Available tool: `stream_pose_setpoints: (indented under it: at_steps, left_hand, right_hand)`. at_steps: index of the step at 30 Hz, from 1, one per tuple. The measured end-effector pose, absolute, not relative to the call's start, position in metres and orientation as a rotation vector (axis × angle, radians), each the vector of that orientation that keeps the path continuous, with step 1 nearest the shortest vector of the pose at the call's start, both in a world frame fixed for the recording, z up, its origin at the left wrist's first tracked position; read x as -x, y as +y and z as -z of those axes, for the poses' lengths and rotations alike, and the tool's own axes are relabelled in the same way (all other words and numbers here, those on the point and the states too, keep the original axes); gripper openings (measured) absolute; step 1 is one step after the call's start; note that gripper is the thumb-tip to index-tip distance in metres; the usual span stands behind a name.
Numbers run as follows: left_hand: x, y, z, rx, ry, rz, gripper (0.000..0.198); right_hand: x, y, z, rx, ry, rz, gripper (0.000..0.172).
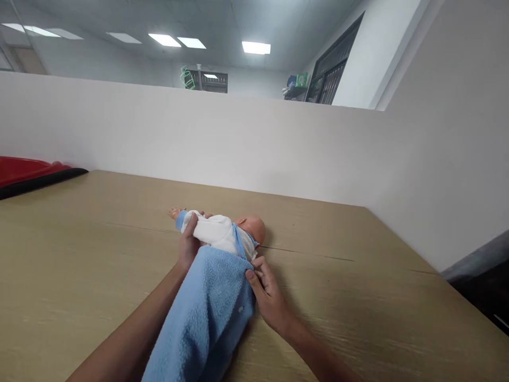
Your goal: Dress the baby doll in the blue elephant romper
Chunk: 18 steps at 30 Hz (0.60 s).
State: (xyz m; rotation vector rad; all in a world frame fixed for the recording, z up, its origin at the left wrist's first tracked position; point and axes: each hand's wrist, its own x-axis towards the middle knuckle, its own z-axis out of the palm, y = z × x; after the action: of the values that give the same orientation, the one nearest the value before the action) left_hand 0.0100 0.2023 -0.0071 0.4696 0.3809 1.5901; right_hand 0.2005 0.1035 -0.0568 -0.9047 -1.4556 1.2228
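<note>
A baby doll (254,227) lies on its side on the wooden table, its bald head toward the right and its face hidden. It wears a white top (217,231) with blue trim and a blue cuff. A light blue fleece garment (210,297) covers its lower body and stretches toward me; a small pale spot like a snap shows on it. My left hand (191,241) is closed around the doll's sleeved arm, thumb on top. My right hand (265,286) pinches the upper edge of the blue fleece near the doll's shoulder.
The wooden table (358,313) has thin dark cracks across its top. A low white wall (222,138) runs along its far edge. At the far left sits a red plastic tub (24,170) with a black edge. Something dark stands beyond the table's right edge.
</note>
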Motion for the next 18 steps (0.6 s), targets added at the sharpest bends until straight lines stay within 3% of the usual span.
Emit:
stream_pose_setpoints:
  at_steps: [18]
  left_hand:
    - [-0.044,0.230,0.006,-0.362,0.323,-1.550,0.031]
  right_hand:
    - [-0.221,0.156,0.077,1.226,-1.424,-0.682,0.036]
